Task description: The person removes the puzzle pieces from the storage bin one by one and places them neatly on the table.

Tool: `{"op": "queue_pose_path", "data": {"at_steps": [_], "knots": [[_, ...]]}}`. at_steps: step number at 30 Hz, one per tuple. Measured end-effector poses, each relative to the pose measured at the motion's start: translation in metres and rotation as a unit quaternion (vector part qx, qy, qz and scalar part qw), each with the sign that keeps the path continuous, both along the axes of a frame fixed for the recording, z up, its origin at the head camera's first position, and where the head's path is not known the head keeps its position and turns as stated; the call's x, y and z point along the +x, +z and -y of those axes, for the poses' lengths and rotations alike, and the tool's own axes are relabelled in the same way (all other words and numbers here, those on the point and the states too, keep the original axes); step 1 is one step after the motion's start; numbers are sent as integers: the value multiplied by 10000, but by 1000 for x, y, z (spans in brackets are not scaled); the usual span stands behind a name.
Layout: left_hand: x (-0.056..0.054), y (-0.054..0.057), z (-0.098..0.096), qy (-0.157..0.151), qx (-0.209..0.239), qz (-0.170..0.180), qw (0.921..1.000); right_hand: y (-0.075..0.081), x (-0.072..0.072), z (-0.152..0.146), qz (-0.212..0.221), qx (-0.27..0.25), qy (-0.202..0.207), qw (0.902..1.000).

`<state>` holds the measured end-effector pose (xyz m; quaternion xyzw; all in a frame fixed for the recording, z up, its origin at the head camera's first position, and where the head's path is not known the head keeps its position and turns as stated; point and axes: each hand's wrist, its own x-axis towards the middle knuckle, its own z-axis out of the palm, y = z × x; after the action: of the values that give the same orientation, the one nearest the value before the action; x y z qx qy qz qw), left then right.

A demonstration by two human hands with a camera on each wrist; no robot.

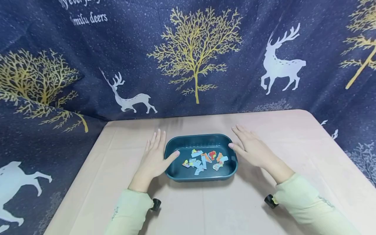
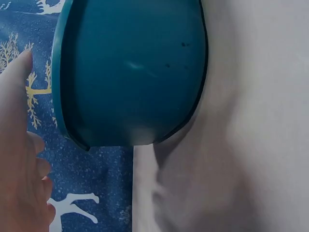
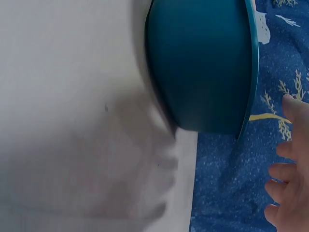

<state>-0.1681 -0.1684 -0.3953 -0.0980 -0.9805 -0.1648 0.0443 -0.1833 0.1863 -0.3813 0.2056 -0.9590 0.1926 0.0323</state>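
Left hand (image 1: 155, 158) and right hand (image 1: 252, 148) reach in from the near side, one at each end of a dark teal tray (image 1: 201, 179). Both are open, with nothing gripped. On the left, the four fingers lie straight and close together, pointing to the far side, while the thumb spreads to the right, over the tray's left rim as the head view shows it. The right hand roughly mirrors this: its fingers stretch to the far side and lean left, and its thumb points left at the tray's right rim. In both wrist views a strip of background shows between the thumb and the tray, so neither thumb appears to press on it.

Each forearm slants inward from the near edge in a pale green sleeve (image 1: 129, 209), with a small black device (image 1: 156, 204) at the inner side of each cuff.

The tray sits on the table (image 1: 202, 212) between the hands, its long sides running left to right. Inside, small irregular paper pieces (image 1: 204, 161) lie scattered over the middle and right of its floor, some overlapping. Most are pale blue; a red one (image 1: 212, 155) and some orange ones lie towards the right. Beyond the table's far edge hangs a dark blue cloth (image 1: 132, 58) printed with white deer and golden trees.
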Motion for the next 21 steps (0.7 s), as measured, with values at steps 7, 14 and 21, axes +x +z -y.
{"op": "queue_pose_path", "data": {"at_steps": [7,14,21], "knots": [[3,-4,3,71,382,123,9992,3,1,13,-20,-171,227,9996],[7,-10,5,140,1036,330,9940,2,2,25,126,-284,429,9986],[11,-17,5,169,1754,432,9834,-2,3,35,73,-429,689,9967]]}}
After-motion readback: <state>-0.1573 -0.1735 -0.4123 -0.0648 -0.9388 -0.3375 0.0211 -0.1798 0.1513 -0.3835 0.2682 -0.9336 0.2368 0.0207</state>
